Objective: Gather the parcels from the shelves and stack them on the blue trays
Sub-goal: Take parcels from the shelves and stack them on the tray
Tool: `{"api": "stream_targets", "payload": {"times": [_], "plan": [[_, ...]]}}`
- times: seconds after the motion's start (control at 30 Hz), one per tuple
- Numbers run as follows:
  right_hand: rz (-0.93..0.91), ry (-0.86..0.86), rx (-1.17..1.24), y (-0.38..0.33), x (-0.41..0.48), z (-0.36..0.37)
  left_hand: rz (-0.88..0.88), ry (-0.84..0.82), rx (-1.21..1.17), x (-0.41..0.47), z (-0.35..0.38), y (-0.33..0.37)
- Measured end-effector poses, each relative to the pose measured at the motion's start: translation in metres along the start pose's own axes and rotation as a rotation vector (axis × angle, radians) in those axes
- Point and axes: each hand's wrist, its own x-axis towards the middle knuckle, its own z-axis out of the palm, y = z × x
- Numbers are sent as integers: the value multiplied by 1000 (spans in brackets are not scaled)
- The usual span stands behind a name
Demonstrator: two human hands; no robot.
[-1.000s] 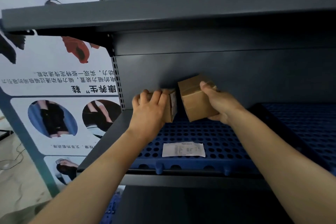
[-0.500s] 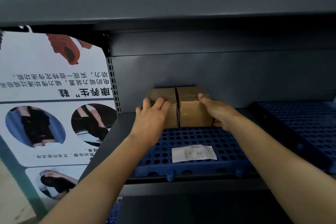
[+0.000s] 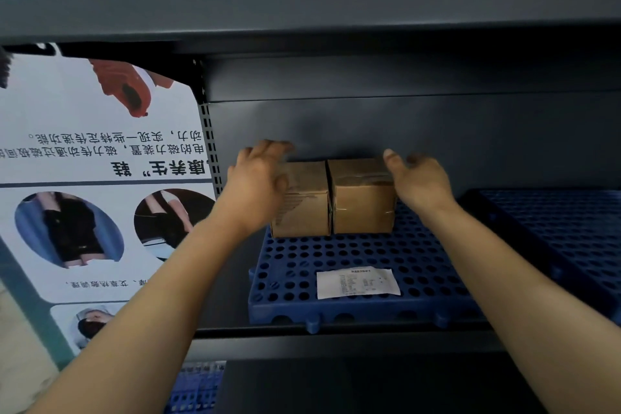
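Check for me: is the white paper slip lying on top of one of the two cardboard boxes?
No. The paper slip lies flat on the blue perforated tray, nearer the front edge than both cardboard boxes.

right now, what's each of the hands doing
Left hand: open, beside the left box.
Right hand: open, beside the right box.

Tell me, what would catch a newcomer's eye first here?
Two brown cardboard parcels, the left box and the right box, stand side by side at the back of a perforated blue tray. An open left hand and right hand flank them, and a white slip lies nearer the tray's front.
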Motion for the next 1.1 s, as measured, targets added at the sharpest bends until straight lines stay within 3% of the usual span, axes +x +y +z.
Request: {"api": "stream_targets", "payload": {"times": [0.1, 0.27, 0.5, 0.77, 1.1], "plan": [[-74, 55, 1, -5, 2, -8, 7, 59, -57, 3, -8, 10], [-190, 102, -74, -8, -10, -18, 110, -3, -80, -2, -1, 38], [-330, 91, -505, -4, -44, -57, 344, -26, -94, -6, 6, 94], [-13, 222, -1024, 28, -102, -147, 625, -93, -277, -17, 37, 196], [403, 483, -1149, 76, -215, -301, 963, -228, -501, -76, 61, 357]]}}
